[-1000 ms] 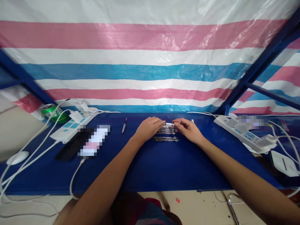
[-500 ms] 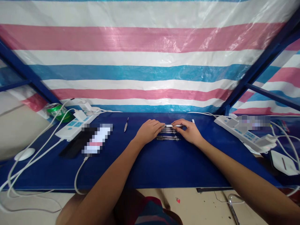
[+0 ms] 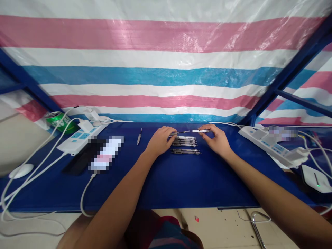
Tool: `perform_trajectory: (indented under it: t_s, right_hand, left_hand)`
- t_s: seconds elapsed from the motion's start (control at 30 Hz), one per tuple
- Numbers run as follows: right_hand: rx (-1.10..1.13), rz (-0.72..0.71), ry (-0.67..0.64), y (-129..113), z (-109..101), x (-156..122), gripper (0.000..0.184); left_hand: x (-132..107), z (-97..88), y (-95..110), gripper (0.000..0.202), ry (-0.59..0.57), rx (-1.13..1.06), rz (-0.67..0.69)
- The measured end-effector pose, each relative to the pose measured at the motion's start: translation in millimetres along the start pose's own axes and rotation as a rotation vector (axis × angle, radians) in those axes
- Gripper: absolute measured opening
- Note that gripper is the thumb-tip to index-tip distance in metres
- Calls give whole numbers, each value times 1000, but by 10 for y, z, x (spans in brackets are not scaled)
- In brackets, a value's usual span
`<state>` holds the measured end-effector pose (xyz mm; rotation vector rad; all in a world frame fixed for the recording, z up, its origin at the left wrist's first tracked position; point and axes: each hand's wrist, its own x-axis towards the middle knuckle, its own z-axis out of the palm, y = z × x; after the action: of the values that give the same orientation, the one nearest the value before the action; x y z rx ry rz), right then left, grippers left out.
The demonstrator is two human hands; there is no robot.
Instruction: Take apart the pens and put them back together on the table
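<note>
Where the hands are: both are in the middle of the bench (image 3: 166, 186), near its far edge, with the left hand (image 3: 160, 140) and the right hand (image 3: 217, 140) just above the pens (image 3: 184, 142).

Grip: The left hand's fingers are closed on a dark pen (image 3: 180, 132), and the right hand's fingers pinch a white tube (image 3: 200, 131). The two hands are apart, with a small gap between these pieces.

Risk: The pieces are thin and light, so I judge that a slip of the fingers could drop one on the pens below. A hand coming too low could also push the pens out of line.

Count: There are two hands, one dark pen and one white tube. About four pens lie under them, but they overlap, so I cannot tell the exact number. One lone pen (image 3: 139, 136) lies further left.

Rest: On the bench are two power strips, left (image 3: 80, 140) and right (image 3: 269, 145), one can (image 3: 60, 123), one mouse (image 3: 20, 171) and one router (image 3: 315, 178). A striped tarp (image 3: 155, 69) hangs behind.
</note>
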<state>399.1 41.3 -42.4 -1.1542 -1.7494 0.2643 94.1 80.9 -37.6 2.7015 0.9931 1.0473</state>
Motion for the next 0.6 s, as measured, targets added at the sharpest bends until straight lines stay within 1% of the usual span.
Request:
perform_trajectory:
  t_s: [0.2,0.27,0.37,0.47,0.53,0.6]
  right_hand:
    - [-20,51,28,37,-11,14,27]
    - [-20,75,47,78,-43,33,34]
    - [-72,129,68,205,-154,73,47]
    - [-239,214,43,382,-320,105,57]
    - [-396,293,-3,493,-420,109,59]
    - [-566,387,-76,581,-483,99,54]
  left_hand:
    - [-1,-28,-79,18,83,36,-69]
    - [2,-25,-102,18,104,16,-118]
    - [-1,-44,-147,25,157,31,-230]
    - [-25,-118,-208,31,162,177,-361]
    - [-50,-191,-245,37,118,306,-468]
    - [-76,-261,-272,44,46,407,-574]
